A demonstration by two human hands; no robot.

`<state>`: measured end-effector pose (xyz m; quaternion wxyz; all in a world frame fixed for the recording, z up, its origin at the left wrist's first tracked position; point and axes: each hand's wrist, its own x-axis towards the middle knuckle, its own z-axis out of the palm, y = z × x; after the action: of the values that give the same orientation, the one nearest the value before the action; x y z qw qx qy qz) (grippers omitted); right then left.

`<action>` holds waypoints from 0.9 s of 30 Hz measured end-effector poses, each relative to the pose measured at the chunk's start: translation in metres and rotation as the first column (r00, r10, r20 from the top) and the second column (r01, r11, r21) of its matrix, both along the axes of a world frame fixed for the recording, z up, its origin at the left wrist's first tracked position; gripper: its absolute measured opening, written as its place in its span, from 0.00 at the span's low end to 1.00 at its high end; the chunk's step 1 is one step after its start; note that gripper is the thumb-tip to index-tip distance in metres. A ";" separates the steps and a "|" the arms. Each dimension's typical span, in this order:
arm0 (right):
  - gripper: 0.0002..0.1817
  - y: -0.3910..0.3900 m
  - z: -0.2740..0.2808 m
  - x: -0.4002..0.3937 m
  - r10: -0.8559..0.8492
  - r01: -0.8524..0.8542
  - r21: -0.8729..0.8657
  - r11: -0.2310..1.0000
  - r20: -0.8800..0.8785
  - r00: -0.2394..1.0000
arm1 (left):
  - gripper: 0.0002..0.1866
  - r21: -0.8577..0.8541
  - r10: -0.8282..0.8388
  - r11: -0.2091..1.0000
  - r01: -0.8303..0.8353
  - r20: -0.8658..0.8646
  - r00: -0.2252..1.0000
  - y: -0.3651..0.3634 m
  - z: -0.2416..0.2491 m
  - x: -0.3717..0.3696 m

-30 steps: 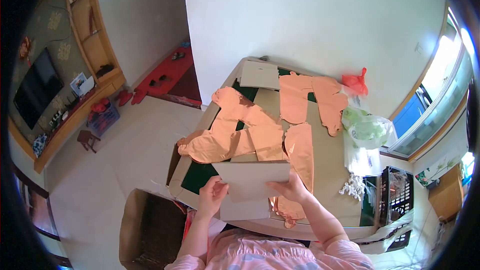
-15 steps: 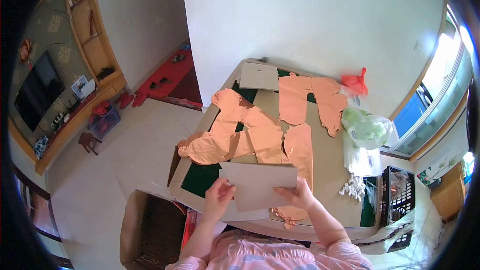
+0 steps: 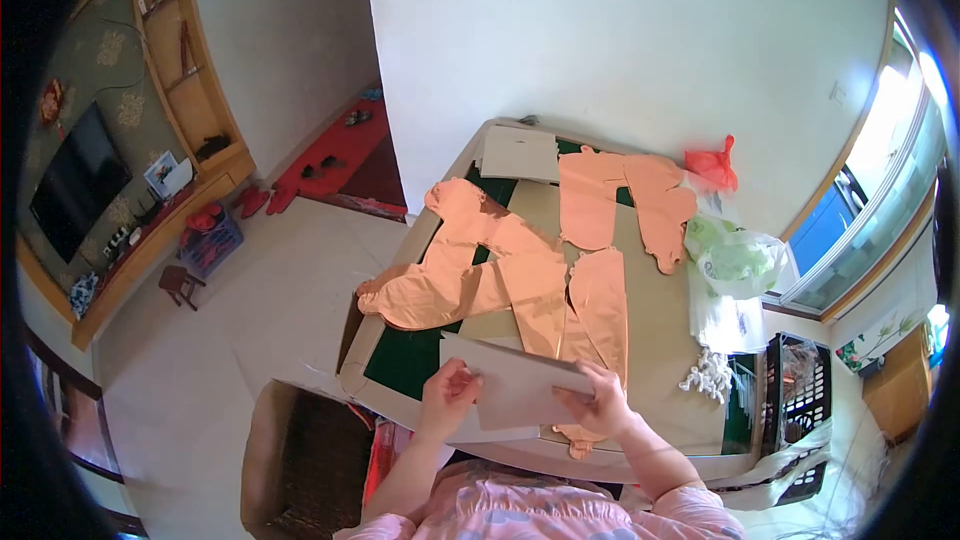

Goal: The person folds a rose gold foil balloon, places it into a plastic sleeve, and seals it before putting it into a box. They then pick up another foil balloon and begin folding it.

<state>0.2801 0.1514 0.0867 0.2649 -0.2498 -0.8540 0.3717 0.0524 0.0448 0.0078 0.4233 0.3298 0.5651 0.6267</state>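
Observation:
A light grey sheet of card (image 3: 525,380) is held over the near edge of the table, tilted, with its upper edge sloping down to the right. My left hand (image 3: 450,400) grips its left side, fingers curled, thumb near the edge. At the right side, my right hand (image 3: 600,402) pinches the card between thumb and fingers. Another pale sheet (image 3: 490,432) shows below it. Beyond the card lie flat rose-gold foil balloons, with one long foil shape (image 3: 600,295) just behind my right hand and a larger bent one (image 3: 440,285) to the left.
A stack of grey card (image 3: 518,153) lies at the table's far side. On the right are a green-white plastic bag (image 3: 740,258), a red bag (image 3: 712,165), a white string bundle (image 3: 705,375) and a black crate (image 3: 798,390). An open cardboard box (image 3: 310,460) stands at the lower left.
The card's upper edge has come down and tilted, exposing more foil behind it. My right hand has shifted slightly and still grips the card; my left hand has barely moved.

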 end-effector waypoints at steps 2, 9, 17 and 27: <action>0.11 -0.003 -0.005 0.002 -0.007 0.006 0.023 1.000 0.017 1.000 | 0.09 -0.024 0.028 0.999 -0.030 -0.069 0.997 0.000 0.003 0.002; 0.19 0.004 -0.002 0.004 -0.116 -0.046 -0.638 0.769 -0.210 0.971 | 0.19 0.009 -0.086 0.996 0.086 0.229 0.970 -0.004 0.011 0.000; 0.25 -0.010 -0.018 -0.018 -0.172 0.110 -0.322 0.940 -0.173 0.970 | 0.19 -0.046 0.028 0.998 -0.044 -0.294 0.955 -0.011 -0.012 0.002; 0.16 -0.025 -0.035 -0.039 -0.113 0.130 0.215 0.968 -0.093 0.989 | 0.12 -0.029 0.271 0.959 -0.283 -0.202 0.941 0.000 -0.037 -0.007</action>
<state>0.2412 0.1267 0.0512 0.3473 -0.2556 -0.8617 0.2676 0.0457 0.0446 -0.0292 0.2825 0.2947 0.6628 0.6278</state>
